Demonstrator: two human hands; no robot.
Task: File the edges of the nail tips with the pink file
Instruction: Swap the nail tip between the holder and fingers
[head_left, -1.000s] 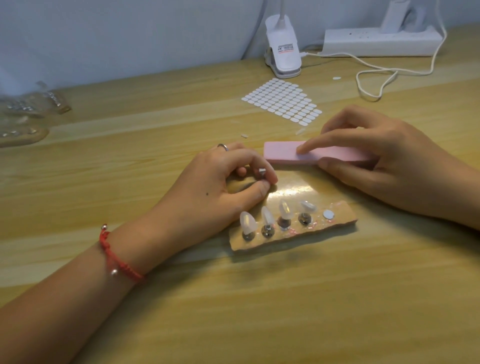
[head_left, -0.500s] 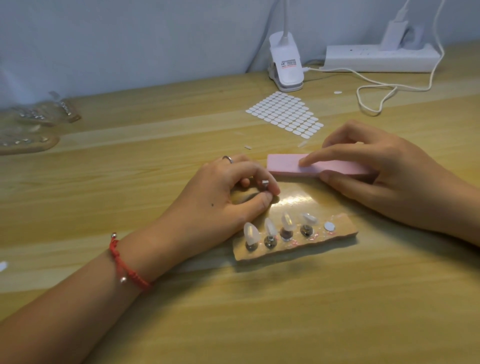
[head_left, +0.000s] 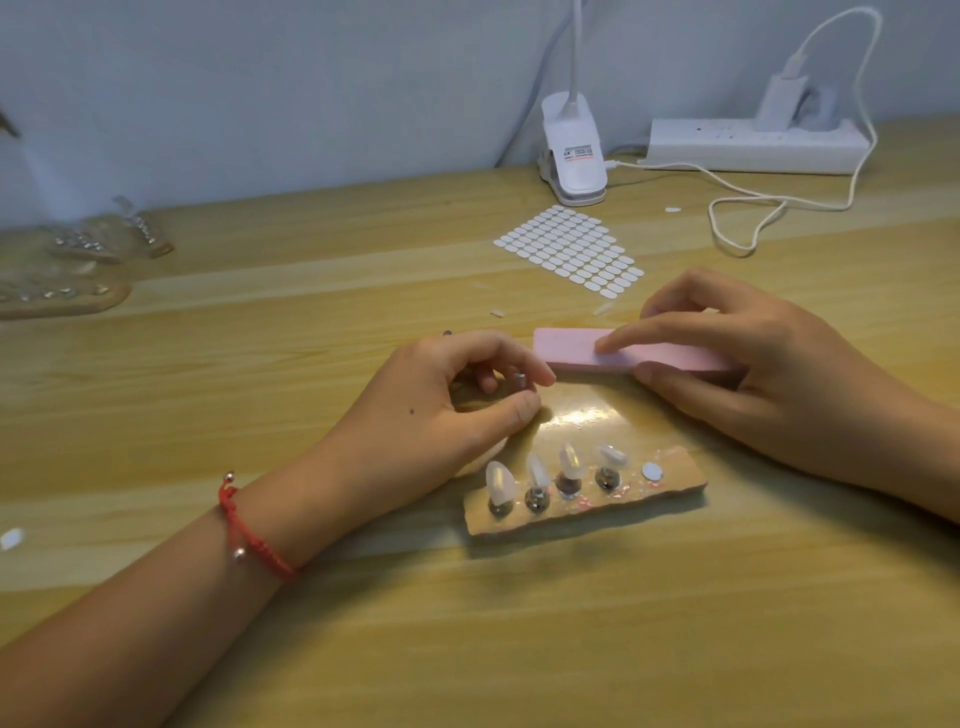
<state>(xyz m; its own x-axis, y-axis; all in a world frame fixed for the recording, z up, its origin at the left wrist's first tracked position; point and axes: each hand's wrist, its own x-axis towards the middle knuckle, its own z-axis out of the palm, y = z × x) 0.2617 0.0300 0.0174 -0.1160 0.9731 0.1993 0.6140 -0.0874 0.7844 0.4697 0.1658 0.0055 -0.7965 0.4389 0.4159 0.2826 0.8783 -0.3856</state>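
We see the long pink foam file block (head_left: 582, 349) near the middle of the pale wooden counter (head_left: 311, 322), gripped by the right hand (head_left: 769, 374): forefinger stretched along its top, thumb against its near edge. At the file's eight o'clock, the left hand (head_left: 441, 410) curls thumb and forefinger round a small silvery piece (head_left: 519, 378). At six o'clock a tan slab holder (head_left: 670, 480) carries four clear pointed nail tips (head_left: 500, 480) on metal studs. At twelve o'clock lies a sheet of white oval stickers (head_left: 571, 249), with a white power strip (head_left: 753, 148) at one o'clock.
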